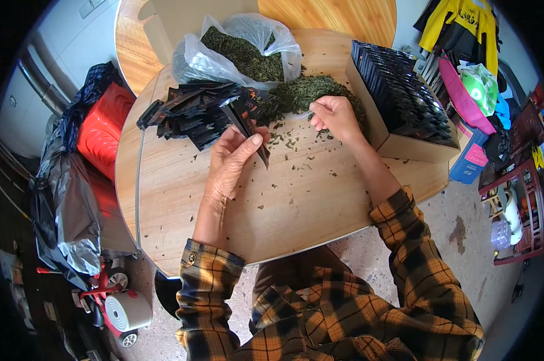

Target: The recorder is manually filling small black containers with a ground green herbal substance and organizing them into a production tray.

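Note:
My left hand [231, 158] grips a narrow black foil sachet [247, 128] upright and tilted, its top edge facing away from me. My right hand [334, 116] is pinched on a small translucent plastic piece [304, 115], whose far end is too indistinct to name. Under and behind that hand spreads a heap of dried green tea-like leaves [315, 88]. A clear plastic bag [197, 63] of the same leaves stands open behind the heap. To the left of it lies a pile of flat black sachets [190, 113].
A cardboard box [416, 146] packed with rows of black sachets stands at the table's right. Loose leaf bits dot the wooden tabletop [294, 207]. A red plastic stool [102, 131] is left of the table, above a small red wheeled frame [102, 295] on the floor.

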`<state>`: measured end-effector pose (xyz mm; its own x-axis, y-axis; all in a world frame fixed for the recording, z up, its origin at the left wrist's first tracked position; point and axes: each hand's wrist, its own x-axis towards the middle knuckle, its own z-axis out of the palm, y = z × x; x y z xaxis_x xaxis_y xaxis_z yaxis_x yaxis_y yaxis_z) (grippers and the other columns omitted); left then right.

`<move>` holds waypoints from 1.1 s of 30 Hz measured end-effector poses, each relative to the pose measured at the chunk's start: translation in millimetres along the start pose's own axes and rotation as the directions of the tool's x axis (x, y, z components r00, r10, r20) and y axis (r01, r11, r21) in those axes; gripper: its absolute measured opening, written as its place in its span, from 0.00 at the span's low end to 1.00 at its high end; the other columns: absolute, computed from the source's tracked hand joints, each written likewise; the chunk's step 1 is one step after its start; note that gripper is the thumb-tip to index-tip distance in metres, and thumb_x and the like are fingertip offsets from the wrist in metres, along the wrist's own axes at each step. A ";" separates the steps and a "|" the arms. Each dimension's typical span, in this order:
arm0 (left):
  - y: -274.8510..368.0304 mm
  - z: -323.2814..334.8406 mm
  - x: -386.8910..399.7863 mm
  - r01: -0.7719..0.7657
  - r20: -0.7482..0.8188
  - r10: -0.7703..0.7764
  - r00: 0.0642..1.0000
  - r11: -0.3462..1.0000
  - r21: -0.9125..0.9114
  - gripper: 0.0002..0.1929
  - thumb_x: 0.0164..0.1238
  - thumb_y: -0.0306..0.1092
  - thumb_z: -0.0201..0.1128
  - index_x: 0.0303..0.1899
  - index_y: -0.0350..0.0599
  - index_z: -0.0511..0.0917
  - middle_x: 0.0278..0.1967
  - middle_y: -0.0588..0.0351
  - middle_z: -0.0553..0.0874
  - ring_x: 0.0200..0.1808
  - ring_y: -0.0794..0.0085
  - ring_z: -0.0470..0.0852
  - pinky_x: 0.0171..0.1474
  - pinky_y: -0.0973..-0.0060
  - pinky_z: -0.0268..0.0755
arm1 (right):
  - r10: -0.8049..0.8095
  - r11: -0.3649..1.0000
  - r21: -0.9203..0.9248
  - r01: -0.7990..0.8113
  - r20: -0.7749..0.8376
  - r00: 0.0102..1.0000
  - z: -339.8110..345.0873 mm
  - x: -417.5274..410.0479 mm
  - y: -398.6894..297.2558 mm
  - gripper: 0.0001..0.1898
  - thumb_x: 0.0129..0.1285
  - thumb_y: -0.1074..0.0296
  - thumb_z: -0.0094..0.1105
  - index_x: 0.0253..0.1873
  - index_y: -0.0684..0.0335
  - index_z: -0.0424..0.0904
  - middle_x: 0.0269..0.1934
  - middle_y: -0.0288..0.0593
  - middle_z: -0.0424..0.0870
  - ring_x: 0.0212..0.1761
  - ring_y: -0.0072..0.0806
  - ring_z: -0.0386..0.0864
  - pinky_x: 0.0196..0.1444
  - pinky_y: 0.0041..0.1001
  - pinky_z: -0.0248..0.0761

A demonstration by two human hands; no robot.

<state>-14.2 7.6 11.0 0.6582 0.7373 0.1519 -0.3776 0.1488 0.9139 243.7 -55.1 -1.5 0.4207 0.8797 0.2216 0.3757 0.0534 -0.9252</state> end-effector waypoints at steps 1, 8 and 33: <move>-0.3 0.7 -0.2 0.033 0.004 -0.033 0.999 0.999 -0.010 0.22 0.62 0.34 0.72 0.56 0.42 0.77 0.49 0.54 0.86 0.51 0.71 0.84 0.59 0.74 0.73 | -0.029 0.998 -0.057 0.026 -0.060 0.998 2.1 1.2 1.7 0.09 0.69 0.68 0.57 0.39 0.69 0.82 0.24 0.39 0.83 0.20 0.20 0.78 0.24 0.21 0.72; -9.3 -1.0 2.8 0.003 -0.047 0.004 0.999 0.987 0.163 0.24 0.60 0.36 0.75 0.56 0.41 0.77 0.45 0.58 0.85 0.45 0.78 0.81 0.53 0.78 0.73 | -0.122 0.980 -0.183 0.082 -0.218 0.968 3.3 8.6 10.8 0.09 0.69 0.70 0.56 0.38 0.71 0.81 0.24 0.40 0.83 0.18 0.20 0.78 0.24 0.22 0.72; -15.9 -10.4 5.9 -0.125 0.011 0.133 0.991 0.897 0.424 0.26 0.55 0.26 0.75 0.56 0.35 0.76 0.41 0.62 0.84 0.42 0.81 0.79 0.51 0.79 0.73 | -0.740 0.672 -0.253 0.696 -0.212 0.638 10.7 -33.0 -66.7 0.07 0.58 0.84 0.63 0.41 0.68 0.82 0.32 0.39 0.82 0.30 0.22 0.77 0.34 0.20 0.71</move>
<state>-11.1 16.5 -6.5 0.6092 0.7433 0.2763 -0.1447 -0.2384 0.9603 196.0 -82.6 49.7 0.1655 0.4214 0.8916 0.7543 0.5283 -0.3897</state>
